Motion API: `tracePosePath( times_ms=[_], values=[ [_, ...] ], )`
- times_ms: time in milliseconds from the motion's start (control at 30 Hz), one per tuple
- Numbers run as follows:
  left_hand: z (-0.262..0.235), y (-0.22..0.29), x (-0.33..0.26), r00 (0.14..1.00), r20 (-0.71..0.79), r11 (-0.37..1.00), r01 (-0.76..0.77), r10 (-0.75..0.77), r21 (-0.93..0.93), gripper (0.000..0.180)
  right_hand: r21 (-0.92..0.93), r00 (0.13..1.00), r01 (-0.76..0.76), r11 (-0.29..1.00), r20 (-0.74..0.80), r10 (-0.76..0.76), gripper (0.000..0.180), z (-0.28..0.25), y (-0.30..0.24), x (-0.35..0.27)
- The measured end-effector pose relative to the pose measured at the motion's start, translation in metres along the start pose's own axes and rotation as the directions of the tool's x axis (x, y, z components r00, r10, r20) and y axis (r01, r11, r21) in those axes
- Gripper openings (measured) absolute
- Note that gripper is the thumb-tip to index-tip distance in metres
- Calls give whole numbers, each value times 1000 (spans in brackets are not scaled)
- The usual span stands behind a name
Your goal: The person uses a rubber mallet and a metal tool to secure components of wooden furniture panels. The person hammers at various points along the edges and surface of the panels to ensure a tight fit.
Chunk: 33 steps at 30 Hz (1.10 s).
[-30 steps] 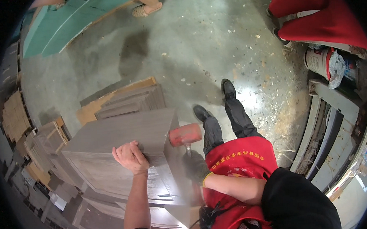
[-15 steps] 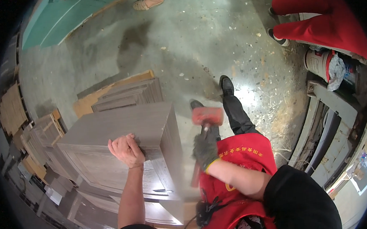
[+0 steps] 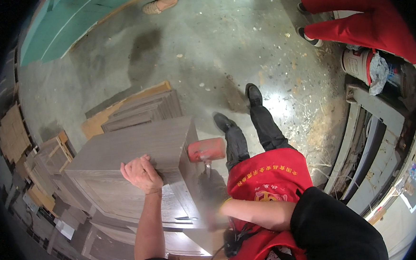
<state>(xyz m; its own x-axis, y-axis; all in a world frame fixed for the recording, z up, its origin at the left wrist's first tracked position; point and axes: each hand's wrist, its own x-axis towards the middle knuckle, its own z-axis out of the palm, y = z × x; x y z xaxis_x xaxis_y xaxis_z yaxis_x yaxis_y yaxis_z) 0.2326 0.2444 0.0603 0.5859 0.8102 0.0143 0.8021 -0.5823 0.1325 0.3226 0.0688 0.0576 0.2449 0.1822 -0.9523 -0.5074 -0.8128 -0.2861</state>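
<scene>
Hammering looks in hand: the right hand (image 3: pixel 212 190) grips a red mallet (image 3: pixel 207 149) at three o'clock of the cabinet (image 3: pixel 128 143) (left hand (image 3: pixel 142 174) clutching its edge); another blow calls for steady bracing.

In view are 1 red mallet (image 3: pixel 206 150), 1 dark glove (image 3: pixel 210 186), 1 white-and-red bucket (image 3: pixel 356 64) and 5 shoes (image 3: pixel 254 95).

Red mallet (image 3: pixel 207 150), gry-brn cabinet (image 3: pixel 130 143)
</scene>
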Motion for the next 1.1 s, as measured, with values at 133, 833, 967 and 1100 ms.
tracePosePath(
  times_ms=[133, 833, 967, 1100],
  values=[
    [-2, 7, 5, 1000, 14, 1000, -26, 25, 16, 27, -250, 953, 255, 934, -97, -287, 40, 18, 31, 10],
    [1, 8, 4, 1000, -3, 1000, 10, -10, -5, 27, 147, 999, -34, 989, -27, 39, 42, 12, 22, 39],
    [0, 12, 6, 1000, 6, 1000, 26, -25, -14, 28, 196, 996, -7, 981, 89, -11, 26, 6, 31, 42],
    [-2, 7, 3, 999, 18, 999, 43, -43, -21, 29, 316, 967, -197, 928, 217, 131, 20, -19, -3, 27]
  ],
)
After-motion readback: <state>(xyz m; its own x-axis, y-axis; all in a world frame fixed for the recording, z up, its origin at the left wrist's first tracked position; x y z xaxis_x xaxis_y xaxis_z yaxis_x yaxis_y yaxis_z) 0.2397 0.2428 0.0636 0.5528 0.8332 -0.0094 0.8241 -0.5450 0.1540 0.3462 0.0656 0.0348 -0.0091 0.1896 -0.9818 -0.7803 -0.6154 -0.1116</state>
